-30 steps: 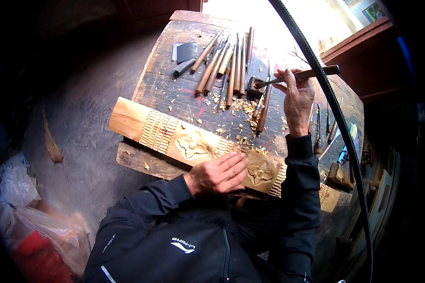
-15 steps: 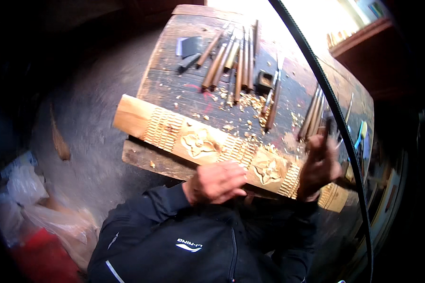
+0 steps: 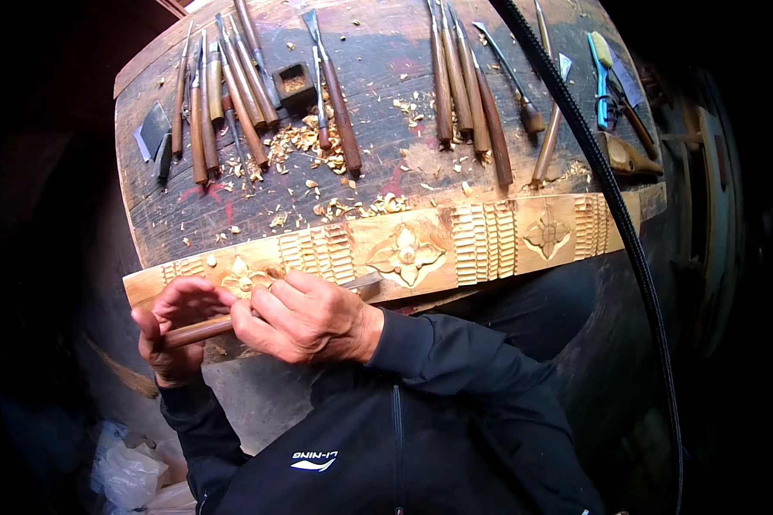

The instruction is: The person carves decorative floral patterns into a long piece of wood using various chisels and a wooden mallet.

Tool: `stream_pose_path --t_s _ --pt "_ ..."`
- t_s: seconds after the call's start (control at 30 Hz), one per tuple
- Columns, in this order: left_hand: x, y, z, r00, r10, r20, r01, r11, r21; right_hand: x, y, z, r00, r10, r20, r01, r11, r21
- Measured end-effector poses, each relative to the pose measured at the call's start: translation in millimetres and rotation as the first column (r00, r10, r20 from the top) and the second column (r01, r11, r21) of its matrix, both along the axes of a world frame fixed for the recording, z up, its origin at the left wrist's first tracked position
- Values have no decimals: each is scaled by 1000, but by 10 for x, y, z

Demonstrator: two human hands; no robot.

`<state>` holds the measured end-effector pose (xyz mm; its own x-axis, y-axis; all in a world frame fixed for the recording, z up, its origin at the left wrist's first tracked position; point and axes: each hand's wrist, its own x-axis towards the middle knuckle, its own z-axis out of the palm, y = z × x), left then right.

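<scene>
My right hand (image 3: pixel 305 318) is closed around a chisel (image 3: pixel 199 332). Its brown wooden handle points left, and its grey blade (image 3: pixel 366 283) shows beyond my fist, over the board's near edge. My left hand (image 3: pixel 180 322) is cupped at the handle's butt end, thumb and fingers apart. How firmly the palm touches it is hard to tell. Both hands are over the left part of a long pale wooden board (image 3: pixel 309 232), which lies along the table's near edge. The board bears carved four-petalled flowers (image 3: pixel 406 256) between bands of notched rows (image 3: pixel 483 243); my hands partly cover the left flower.
Several chisels (image 3: pixel 232 94) lie at the back left of the dark worn table (image 3: pixel 386 103), others (image 3: pixel 468 86) farther right. Wood shavings (image 3: pixel 296 142) surround a small dark square box (image 3: pixel 294 84). A blue brush (image 3: pixel 599 77) lies far right. A black cable (image 3: pixel 614 184) crosses the view.
My right hand has come from the right end of the board to its left part, now with the chisel. My left hand has left the board's middle and turned palm up. The view has shifted.
</scene>
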<state>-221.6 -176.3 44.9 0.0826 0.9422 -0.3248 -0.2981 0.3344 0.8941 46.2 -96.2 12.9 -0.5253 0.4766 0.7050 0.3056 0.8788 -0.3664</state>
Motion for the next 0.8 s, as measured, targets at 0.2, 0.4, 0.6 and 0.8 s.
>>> stream_pose_path --t_s 0.2,0.4,0.6,0.8 --pt "-92 222 122 989 -92 -114 92 996 -3 -102 16 -121 999 -39 -20 40 999 24" --pt "39 434 156 955 -149 -256 144 989 -38 -156 32 -199 996 -84 -17 84 996 -17" --pt "64 428 192 932 -138 -336 135 990 -33 -139 43 -212 998 -36 -49 32 996 -82" --pt "31 323 218 938 -120 -324 126 992 0 -138 35 -215 998 12 -55 -18 994 -109"
